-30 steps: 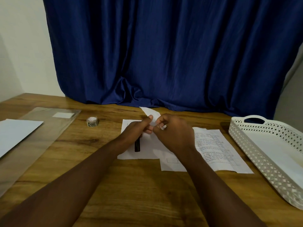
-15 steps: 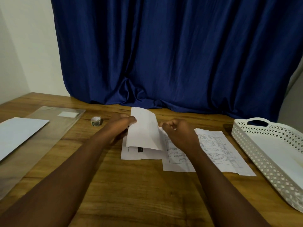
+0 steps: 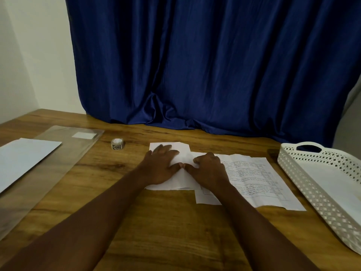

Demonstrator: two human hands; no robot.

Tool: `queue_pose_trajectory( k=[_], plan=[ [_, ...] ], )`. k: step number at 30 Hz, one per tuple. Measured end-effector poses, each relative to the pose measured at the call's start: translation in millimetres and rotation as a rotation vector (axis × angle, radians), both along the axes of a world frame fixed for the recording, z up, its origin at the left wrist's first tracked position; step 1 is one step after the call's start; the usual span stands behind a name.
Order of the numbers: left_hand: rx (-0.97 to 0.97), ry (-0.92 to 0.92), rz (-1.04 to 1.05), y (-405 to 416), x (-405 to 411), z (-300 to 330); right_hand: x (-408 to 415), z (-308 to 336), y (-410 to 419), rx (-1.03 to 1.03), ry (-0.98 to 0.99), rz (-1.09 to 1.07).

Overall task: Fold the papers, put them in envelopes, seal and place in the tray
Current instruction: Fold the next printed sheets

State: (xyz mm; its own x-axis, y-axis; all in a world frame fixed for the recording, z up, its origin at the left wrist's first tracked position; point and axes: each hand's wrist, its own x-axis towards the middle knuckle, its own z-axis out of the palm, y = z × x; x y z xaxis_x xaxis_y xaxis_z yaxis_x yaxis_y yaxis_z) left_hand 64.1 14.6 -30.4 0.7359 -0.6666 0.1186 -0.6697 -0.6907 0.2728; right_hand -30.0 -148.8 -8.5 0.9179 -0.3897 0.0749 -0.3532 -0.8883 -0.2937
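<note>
Wooden table [image 3: 166, 231] fills the lower half of the view, with bare boards between the two forearms and in front of the papers. Near its middle lies a white folded paper [image 3: 182, 173] on top of other sheets, its near edge ragged and running roughly parallel to the table's near side. On it the left hand [image 3: 161, 167] lies flat with fingers spread and pressing down, while the right hand [image 3: 209, 171] rests just beside it with fingers bent at the knuckles against the sheet; the two thumbs nearly touch at the crease. To the right, partly under the right hand, a printed sheet [image 3: 252, 178] lies flat, its right edge near but apart from the white tray [image 3: 293, 169] with pierced walls, which stands at the table's right side. A small tape roll [image 3: 117, 144] sits left of the papers, well apart from them. Farther left a clear plastic sleeve [image 3: 64, 161] lies flat with a white envelope [image 3: 23, 155] on it. Behind the table's far edge hangs a blue curtain [image 3: 205, 65].
</note>
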Motion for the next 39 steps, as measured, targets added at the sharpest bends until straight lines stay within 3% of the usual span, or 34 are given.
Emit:
queue_pose_trajectory(
  k=[4, 9, 13, 20, 24, 28, 32, 34, 36, 39],
  plan=[
    [0.059, 0.027, 0.011, -3, 1, -6, 6, -7, -1, 0.116, -0.043, 0.013],
    [-0.013, 0.062, 0.020, -4, 2, -5, 8, 1, -3, 0.551, -0.259, 0.027],
    [-0.164, 0.133, 0.034, -3, 7, -4, 7, 2, 4, 0.901, -0.308, -0.019],
    [-0.618, 0.399, 0.116, 1, -1, 14, 0, 11, 3, 1.473, -0.169, -0.025],
    [-0.910, 0.457, 0.148, 1, -4, 26, -2, 16, -1, 1.395, -0.139, 0.009],
    [-1.022, 0.504, 0.236, 1, 0, 29, -5, 26, -14, 1.426, -0.258, 0.066],
    [-1.145, 0.950, 0.213, 6, 0, 34, -7, 30, -26, 1.571, -0.347, 0.122],
    [-1.154, 1.074, 0.141, 6, -7, 39, -10, 32, -26, 1.610, -0.356, 0.154],
    [-1.130, 1.119, 0.090, 3, -12, 40, -12, 33, -23, 1.635, -0.339, 0.163],
    [-1.116, 1.008, 0.108, -7, -19, 40, -12, 32, -18, 1.630, -0.311, 0.186]
  ],
)
